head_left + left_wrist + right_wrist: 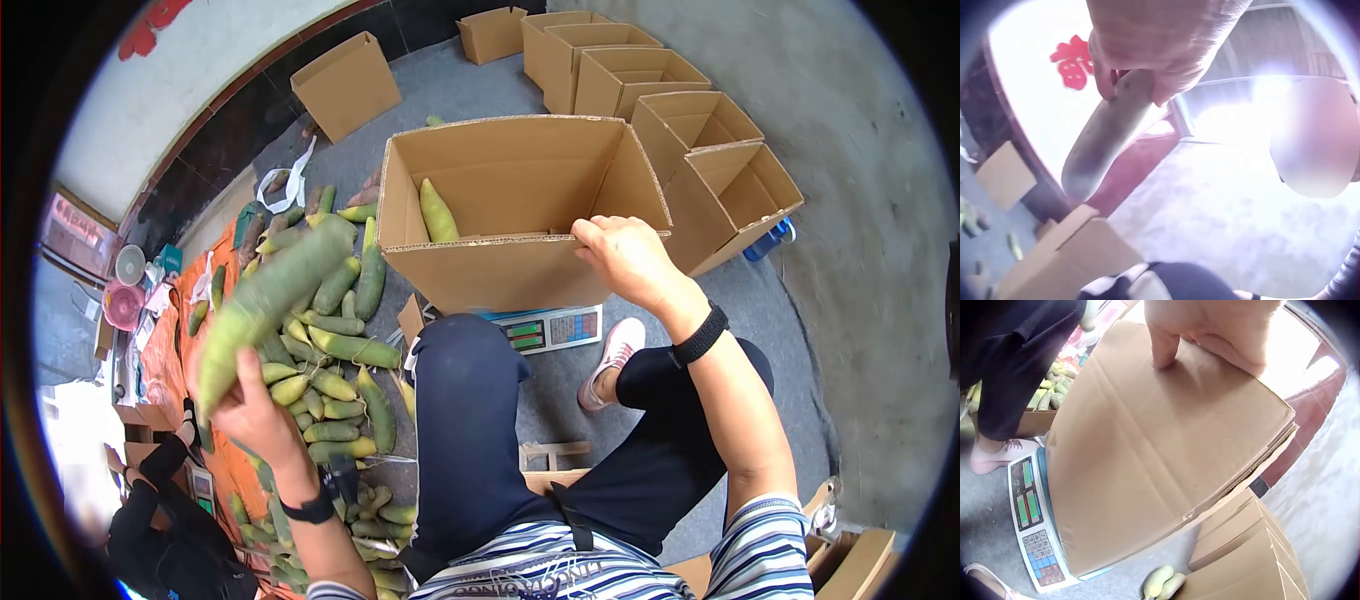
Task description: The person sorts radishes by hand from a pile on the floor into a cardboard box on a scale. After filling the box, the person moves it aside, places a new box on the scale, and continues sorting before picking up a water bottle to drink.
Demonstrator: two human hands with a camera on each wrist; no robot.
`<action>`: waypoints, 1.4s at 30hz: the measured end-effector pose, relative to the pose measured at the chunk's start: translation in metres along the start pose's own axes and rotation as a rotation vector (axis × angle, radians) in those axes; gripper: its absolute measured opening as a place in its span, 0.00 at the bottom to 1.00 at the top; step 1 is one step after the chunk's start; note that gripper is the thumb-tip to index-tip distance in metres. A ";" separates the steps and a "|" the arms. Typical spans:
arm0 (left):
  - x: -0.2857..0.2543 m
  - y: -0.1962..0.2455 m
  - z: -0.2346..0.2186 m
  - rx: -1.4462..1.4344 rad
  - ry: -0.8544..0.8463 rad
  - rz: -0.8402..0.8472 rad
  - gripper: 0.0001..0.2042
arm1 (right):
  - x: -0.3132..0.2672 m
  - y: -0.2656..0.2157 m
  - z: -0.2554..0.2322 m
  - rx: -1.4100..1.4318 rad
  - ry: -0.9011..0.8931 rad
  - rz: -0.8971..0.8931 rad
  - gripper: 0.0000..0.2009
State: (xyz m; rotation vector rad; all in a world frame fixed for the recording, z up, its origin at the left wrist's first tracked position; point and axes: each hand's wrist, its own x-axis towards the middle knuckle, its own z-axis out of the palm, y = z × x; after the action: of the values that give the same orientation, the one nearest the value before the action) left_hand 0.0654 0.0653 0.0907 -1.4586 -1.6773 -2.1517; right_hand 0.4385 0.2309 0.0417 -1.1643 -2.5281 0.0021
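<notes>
My left hand (250, 408) grips a long green radish (272, 300) by its paler lower end, holding it up and tilted over the pile of radishes (350, 345). In the left wrist view, that hand's fingers and thumb pinch the end of the radish (1107, 134). A tall cardboard box (500, 275) stands with its top open on a digital scale (555, 328), and one radish (437, 212) leans in its left corner. My right hand (632, 258) holds the box's near rim, the thumb on the outer wall (1129, 444) in the right wrist view.
Several open boxes (700, 120) stand in a row along the right wall. Another box (345, 85) stands at the back left. Two radishes (1163, 582) lie beside the boxes. At the lower left is another person (180, 530) in dark clothes, by an orange sheet (250, 475).
</notes>
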 end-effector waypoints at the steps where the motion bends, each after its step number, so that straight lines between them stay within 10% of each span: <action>1: 0.012 0.017 0.020 -0.007 -0.026 0.075 0.20 | 0.000 0.000 0.000 0.002 0.007 -0.003 0.07; 6: 0.035 0.042 0.125 0.057 -0.411 0.276 0.16 | 0.000 0.000 -0.001 0.007 -0.015 -0.002 0.07; 11: 0.014 0.024 0.139 0.058 -0.657 0.081 0.10 | 0.002 0.002 -0.001 0.001 -0.043 0.000 0.07; 20: -0.083 -0.129 -0.107 0.322 -0.483 -0.622 0.12 | -0.002 0.004 -0.002 0.009 -0.026 0.031 0.08; 24: -0.190 -0.141 -0.246 1.027 -0.719 -0.616 0.10 | -0.002 0.000 -0.005 0.027 -0.015 0.018 0.09; 28: -0.298 -0.126 -0.338 1.210 -1.032 -1.011 0.13 | 0.005 -0.004 -0.008 0.017 -0.082 0.093 0.11; 31: -0.345 -0.106 -0.348 1.242 -1.130 -1.113 0.14 | 0.007 -0.013 -0.010 -0.016 -0.129 0.142 0.12; 36: -0.344 -0.087 -0.320 1.489 -1.219 -0.709 0.14 | 0.007 -0.016 -0.008 -0.038 -0.127 0.204 0.13; 42: -0.379 -0.128 -0.349 1.501 -1.415 -0.687 0.17 | 0.006 -0.012 -0.006 -0.069 -0.082 0.138 0.13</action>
State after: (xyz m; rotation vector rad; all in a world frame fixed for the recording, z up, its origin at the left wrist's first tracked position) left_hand -0.0140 -0.3342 -0.2507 -1.6511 -2.9939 0.9924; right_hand 0.4280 0.2264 0.0512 -1.3907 -2.5307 -0.0034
